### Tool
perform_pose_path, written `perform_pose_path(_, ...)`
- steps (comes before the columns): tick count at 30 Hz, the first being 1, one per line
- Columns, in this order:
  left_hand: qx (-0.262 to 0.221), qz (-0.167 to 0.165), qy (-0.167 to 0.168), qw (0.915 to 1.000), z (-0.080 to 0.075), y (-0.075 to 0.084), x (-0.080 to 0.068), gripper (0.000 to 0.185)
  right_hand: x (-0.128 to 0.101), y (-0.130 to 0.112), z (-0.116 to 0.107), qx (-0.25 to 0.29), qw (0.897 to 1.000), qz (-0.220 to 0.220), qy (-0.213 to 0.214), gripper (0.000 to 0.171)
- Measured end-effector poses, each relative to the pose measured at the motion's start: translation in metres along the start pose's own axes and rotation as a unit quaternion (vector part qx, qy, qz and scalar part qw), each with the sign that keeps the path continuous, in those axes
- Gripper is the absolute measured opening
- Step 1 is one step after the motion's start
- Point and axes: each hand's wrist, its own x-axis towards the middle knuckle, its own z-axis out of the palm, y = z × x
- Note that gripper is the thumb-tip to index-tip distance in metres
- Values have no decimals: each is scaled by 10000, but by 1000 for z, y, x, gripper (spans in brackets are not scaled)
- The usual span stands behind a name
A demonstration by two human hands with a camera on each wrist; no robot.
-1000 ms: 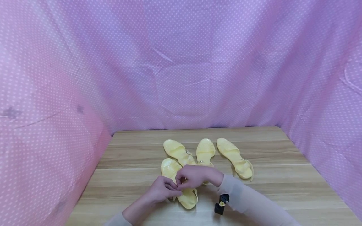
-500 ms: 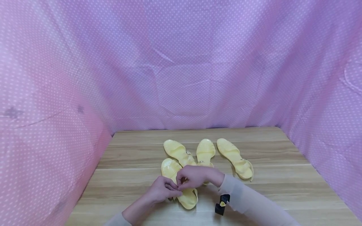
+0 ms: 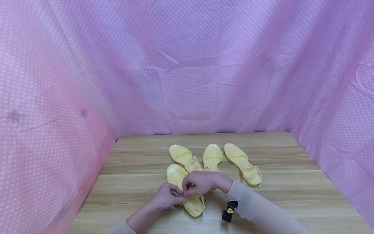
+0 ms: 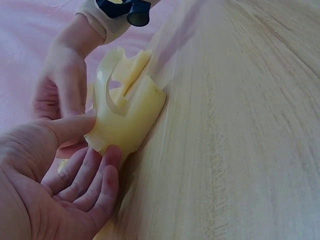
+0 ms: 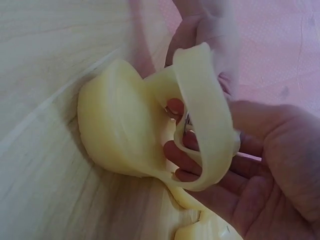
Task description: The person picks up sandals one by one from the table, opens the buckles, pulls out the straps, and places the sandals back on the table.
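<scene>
Your two hands meet over the nearest yellow sandal (image 3: 187, 195), which lies on the wooden table (image 3: 292, 182) close to the front edge, its toe pointing away from you. Your left hand (image 3: 167, 197) holds the heel part of this sandal: in the left wrist view the thumb (image 4: 70, 127) presses on the side of the heel cup (image 4: 127, 117) and the other fingers (image 4: 102, 180) curl under it. Your right hand (image 3: 203, 182) comes from the other side, with fingers bent, and pinches the ankle strap (image 5: 205, 115); in the right wrist view the fingertips (image 5: 175, 107) sit inside the loop of the strap, next to a small metal buckle (image 5: 188, 122). Both hands are therefore closed around parts of the same sandal, not flat.

Three other yellow sandals (image 3: 212, 157) lie farther back on the table, near each other; the left one of them touches the toe of the held sandal. A black wrist camera (image 3: 229, 210) sits under your right sleeve (image 3: 257, 208). Pink dotted cloth (image 3: 187, 65) hangs around the table on three sides.
</scene>
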Motion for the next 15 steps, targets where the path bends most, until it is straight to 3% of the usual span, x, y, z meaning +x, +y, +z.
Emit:
perform_pose_path(9,-141,-12,-4,9999,0,0,0,20,-3,-1,-1,-120,9998,142,-74,6)
perform_pose_path(15,-160,-14,-44,9999,-1,-1,1,19,0,-2,-1,84,9999,121,-46,10)
